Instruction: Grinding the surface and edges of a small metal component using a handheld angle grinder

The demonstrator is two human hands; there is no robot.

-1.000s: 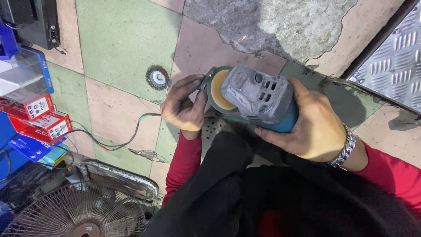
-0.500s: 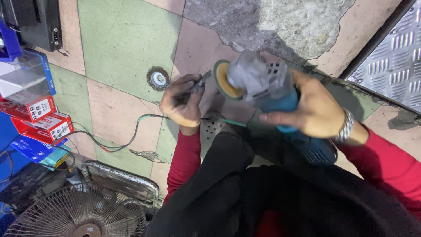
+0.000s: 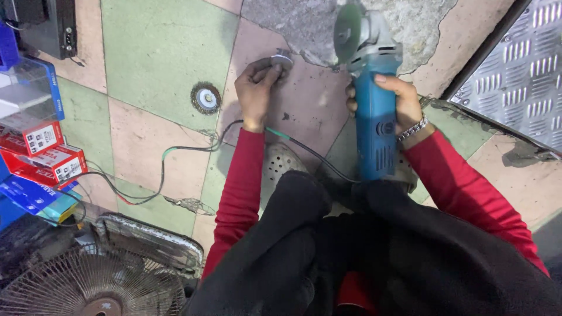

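Note:
My right hand [image 3: 395, 96] grips the blue body of an angle grinder [image 3: 373, 126], held out over the tiled floor with its grey head and disc [image 3: 346, 30] pointing away from me. My left hand [image 3: 256, 90] reaches forward and pinches a small round metal part [image 3: 281, 59] against the pink tile. The grinder's black and green cord [image 3: 304, 146] trails back under my left forearm. Both sleeves are red.
A round wire cup brush [image 3: 206, 98] lies on the floor left of my left hand. Red and blue boxes [image 3: 44, 158] stack at the far left, a fan grille [image 3: 93, 281] sits bottom left. Rough concrete patch [image 3: 304, 26] ahead, checker metal plate [image 3: 527, 76] at right.
The grinder has swung from lying sideways near my lap to pointing forward, disc away. My left hand has come off the grinder's disc end and moved out to the floor with the small metal part.

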